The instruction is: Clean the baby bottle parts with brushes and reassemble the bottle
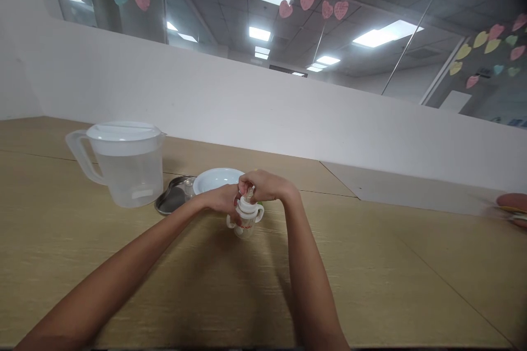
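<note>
A clear baby bottle (245, 228) with white side handles and red print stands upright on the table, centre of the head view. My left hand (224, 198) is closed around its upper left side, by the white collar (247, 208). From above, my right hand (267, 184) pinches the clear nipple (249, 194) that rises out of the collar. Its fingertips partly cover the nipple. Just behind my hands is a white bowl (218, 177), its right side hidden by them.
Left of the bowl lies a metal kidney-shaped tray (172, 197) beside a small clear cup (189, 187). A lidded plastic pitcher (132, 173) holding clear liquid stands farther left. A blurred reddish object (513, 201) sits at the right edge. A white wall (247, 115) bounds the table (370, 274).
</note>
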`<state>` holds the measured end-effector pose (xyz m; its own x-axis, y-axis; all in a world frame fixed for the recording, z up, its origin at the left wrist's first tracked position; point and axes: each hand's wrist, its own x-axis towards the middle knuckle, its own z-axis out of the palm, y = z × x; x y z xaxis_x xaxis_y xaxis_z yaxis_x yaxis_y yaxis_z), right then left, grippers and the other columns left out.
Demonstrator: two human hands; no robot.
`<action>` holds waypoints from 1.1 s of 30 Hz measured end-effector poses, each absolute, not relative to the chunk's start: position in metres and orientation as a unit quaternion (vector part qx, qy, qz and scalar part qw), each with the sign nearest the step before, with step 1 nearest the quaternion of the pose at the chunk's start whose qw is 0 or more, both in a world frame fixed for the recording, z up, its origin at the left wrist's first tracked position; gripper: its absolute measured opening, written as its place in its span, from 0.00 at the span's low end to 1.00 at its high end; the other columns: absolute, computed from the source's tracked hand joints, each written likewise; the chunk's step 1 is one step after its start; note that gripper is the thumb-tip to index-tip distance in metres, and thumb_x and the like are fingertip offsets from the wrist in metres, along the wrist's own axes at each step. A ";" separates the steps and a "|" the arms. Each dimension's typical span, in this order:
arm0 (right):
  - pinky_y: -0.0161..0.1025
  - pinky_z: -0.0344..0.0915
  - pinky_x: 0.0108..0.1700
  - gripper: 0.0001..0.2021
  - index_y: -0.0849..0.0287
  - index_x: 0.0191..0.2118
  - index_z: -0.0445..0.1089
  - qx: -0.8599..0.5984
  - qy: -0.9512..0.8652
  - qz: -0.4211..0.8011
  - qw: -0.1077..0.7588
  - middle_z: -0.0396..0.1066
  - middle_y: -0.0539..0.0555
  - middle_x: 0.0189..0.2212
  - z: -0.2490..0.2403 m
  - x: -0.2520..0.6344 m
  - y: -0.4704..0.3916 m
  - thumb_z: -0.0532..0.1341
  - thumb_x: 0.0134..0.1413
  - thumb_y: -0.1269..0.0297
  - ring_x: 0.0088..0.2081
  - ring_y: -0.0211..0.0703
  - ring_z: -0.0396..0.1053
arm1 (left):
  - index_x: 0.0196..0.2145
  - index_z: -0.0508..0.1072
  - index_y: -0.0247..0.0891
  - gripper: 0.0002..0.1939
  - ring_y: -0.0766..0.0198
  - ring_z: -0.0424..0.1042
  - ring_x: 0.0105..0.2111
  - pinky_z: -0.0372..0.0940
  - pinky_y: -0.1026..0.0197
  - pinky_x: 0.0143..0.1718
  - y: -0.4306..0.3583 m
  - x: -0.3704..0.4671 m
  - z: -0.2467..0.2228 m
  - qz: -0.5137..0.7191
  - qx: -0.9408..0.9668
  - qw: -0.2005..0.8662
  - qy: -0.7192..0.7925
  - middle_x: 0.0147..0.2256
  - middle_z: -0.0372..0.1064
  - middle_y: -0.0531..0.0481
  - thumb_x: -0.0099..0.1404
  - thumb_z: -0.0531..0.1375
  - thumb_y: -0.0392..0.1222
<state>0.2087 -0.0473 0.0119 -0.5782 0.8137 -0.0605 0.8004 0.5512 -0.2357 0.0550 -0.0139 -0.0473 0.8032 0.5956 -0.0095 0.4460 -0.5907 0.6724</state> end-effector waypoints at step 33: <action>0.32 0.61 0.17 0.15 0.67 0.41 0.65 -0.598 -0.786 0.157 0.016 0.71 0.63 0.35 0.016 0.187 -0.062 0.59 0.44 0.72 0.21 0.39 0.70 | 0.42 0.64 0.37 0.33 0.60 0.69 0.31 0.59 0.65 0.30 -0.017 0.055 -0.048 0.120 0.884 0.302 0.337 0.30 0.68 0.55 0.35 0.69 0.41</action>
